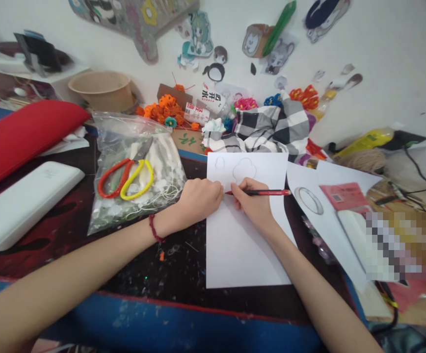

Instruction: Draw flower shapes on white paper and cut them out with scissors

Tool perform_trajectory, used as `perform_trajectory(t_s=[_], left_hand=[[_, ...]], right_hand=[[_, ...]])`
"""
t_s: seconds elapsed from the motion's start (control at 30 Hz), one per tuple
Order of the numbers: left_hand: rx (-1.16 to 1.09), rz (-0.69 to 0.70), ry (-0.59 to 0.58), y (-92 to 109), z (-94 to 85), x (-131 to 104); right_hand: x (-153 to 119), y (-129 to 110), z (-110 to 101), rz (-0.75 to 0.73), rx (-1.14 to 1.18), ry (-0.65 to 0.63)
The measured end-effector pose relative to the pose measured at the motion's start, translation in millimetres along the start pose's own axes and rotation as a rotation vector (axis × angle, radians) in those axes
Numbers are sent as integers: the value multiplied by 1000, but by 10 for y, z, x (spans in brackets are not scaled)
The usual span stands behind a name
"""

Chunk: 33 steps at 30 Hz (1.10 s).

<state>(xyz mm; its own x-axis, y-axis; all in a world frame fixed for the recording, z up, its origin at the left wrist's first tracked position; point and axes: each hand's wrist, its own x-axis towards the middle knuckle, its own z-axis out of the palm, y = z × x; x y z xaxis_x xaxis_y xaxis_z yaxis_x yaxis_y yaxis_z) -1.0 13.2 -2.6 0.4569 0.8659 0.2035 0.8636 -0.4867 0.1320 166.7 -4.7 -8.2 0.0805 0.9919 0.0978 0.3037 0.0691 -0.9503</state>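
My right hand [253,203] grips a red and black pencil [272,192], which lies almost level with its tip toward the left. It rests on a white sheet of paper [246,260]. Faint grey outlines, a cloud-like shape and a smaller rounded one, show near the top of the sheet. At the sheet's left edge my left hand [202,198] is closed, its knuckles up, close to the pencil tip. Whatever its fingers may hold is hidden. A dark red braided bracelet [154,228] circles the left wrist.
Scissors [126,179] with red and yellow handles lie on a clear plastic bag [102,215] at left. Beyond are a white power bank [32,201] and a red case [25,137]. Checkered cloth [268,127] sits behind the paper; a tape roll [309,200] lies right.
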Motion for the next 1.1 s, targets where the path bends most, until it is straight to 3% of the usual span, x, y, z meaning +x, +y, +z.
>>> perform_trajectory(t_s=[0.1,0.3,0.47,0.63,0.8,0.97,1.1], left_hand=[[4,0,4,-3,4,-1],[11,13,13,0,2,-1],[13,17,19,1,6,-2],[12,20,19,-3,18,-2],[17,27,22,0,16,-4],[17,29,14,7,7,-5],[14,21,5,7,2,-3]], right_hand=[[0,1,6,1,0,47],[8,11,14,-5,0,8],[-9,-6,11,-15,-12,89],[-14,-13,19,-30,-27,49],[-9,15,11,-29,-48,140],[-14,-5,13,-34,-62,106],[-15,-9,14,-31,-70,175]])
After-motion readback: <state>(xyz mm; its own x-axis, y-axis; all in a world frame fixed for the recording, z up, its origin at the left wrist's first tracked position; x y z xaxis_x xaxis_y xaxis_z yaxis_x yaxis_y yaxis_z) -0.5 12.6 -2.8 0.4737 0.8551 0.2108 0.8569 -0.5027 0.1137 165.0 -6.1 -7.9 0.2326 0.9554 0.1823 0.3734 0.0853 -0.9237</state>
